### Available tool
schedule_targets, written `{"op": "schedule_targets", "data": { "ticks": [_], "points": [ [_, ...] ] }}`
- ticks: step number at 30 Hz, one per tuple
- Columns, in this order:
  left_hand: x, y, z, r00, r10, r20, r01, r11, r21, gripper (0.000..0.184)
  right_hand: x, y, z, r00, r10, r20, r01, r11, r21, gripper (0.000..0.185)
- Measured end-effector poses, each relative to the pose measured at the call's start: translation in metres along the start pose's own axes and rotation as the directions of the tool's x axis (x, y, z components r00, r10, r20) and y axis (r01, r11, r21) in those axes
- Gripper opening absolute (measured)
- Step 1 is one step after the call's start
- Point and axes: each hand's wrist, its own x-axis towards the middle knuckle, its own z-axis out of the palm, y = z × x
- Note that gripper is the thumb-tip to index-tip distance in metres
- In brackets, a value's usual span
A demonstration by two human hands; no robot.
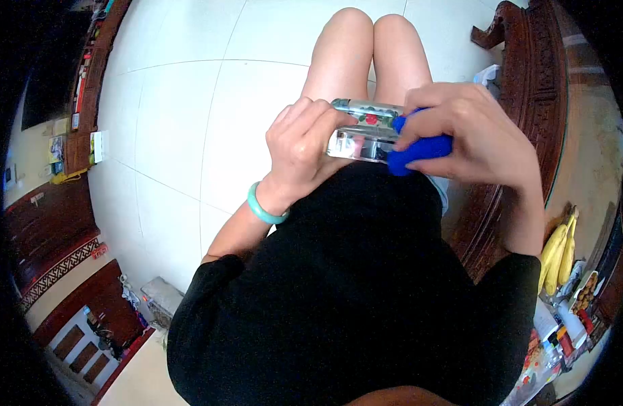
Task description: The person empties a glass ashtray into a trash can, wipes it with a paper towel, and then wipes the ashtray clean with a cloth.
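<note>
My left hand (pixel 301 135), with a pale green bangle at the wrist, is closed around the left end of a clear, glossy container (pixel 370 115). A red flower with green leaves shows on its upper side. The container lies sideways above my lap; its exact kind I cannot make out. At its right end my right hand (pixel 460 128) grips a bright blue cloth (pixel 423 152), bunched under the fingers and pressed against the container. My fingers and the cloth hide that end.
A carved dark wood table (pixel 535 74) runs along my right side. On it are bananas (pixel 560 257), a tray of small brown items (pixel 586 292) and assorted packets. Pale floor tiles (pixel 169 115) spread ahead and left. Dark wooden furniture (pixel 88 88) lines the far left.
</note>
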Motion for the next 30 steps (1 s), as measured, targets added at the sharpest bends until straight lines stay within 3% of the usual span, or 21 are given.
{"op": "schedule_targets", "data": {
  "ticks": [4, 7, 10, 12, 16, 17, 22, 26, 30],
  "points": [
    [0.002, 0.003, 0.002, 1.0, -0.011, 0.025, 0.012, 1.0, -0.01, 0.035, 0.005, -0.004, 0.003, 0.999, 0.03, 0.032, -0.028, 0.998, -0.062, 0.019],
    [0.002, -0.004, 0.005, 1.0, 0.012, -0.015, -0.012, 1.0, 0.005, 0.03, 0.034, -0.006, 0.026, 0.989, -0.083, -0.125, 0.07, 0.992, -0.102, 0.021],
    [0.0, -0.004, 0.001, 1.0, -0.005, 0.002, 0.005, 0.999, -0.032, 0.03, 0.033, -0.003, 0.025, 0.993, -0.071, -0.093, 0.065, 0.995, -0.073, 0.022],
    [0.002, -0.006, 0.003, 1.0, 0.025, -0.009, -0.026, 0.997, -0.07, 0.029, 0.01, 0.002, 0.008, 1.0, 0.021, -0.004, -0.021, 0.998, -0.067, 0.02],
    [0.004, -0.003, 0.007, 1.0, 0.025, 0.0, -0.025, 0.998, -0.065, 0.029, -0.002, 0.0, -0.001, 0.996, 0.084, 0.002, -0.084, 0.995, -0.045, 0.021],
    [0.006, -0.002, 0.007, 0.999, 0.034, -0.003, -0.034, 0.997, -0.067, 0.028, 0.005, 0.002, 0.008, 0.993, -0.008, -0.115, -0.004, 0.995, -0.101, 0.021],
    [0.006, -0.006, 0.003, 1.0, 0.016, 0.022, -0.015, 0.997, -0.076, 0.027, 0.031, 0.003, 0.026, 0.984, -0.048, -0.17, 0.041, 0.998, -0.043, 0.018],
    [0.005, -0.005, 0.007, 1.0, 0.003, 0.005, -0.003, 0.997, -0.077, 0.025, -0.004, 0.0, -0.005, 0.994, 0.11, -0.003, -0.109, 0.987, -0.119, 0.019],
    [0.009, -0.004, 0.01, 1.0, 0.028, -0.001, -0.028, 0.997, -0.067, 0.024, 0.003, -0.009, 0.01, 0.988, 0.086, -0.127, -0.107, 0.979, -0.175, 0.021]
  ]
}}
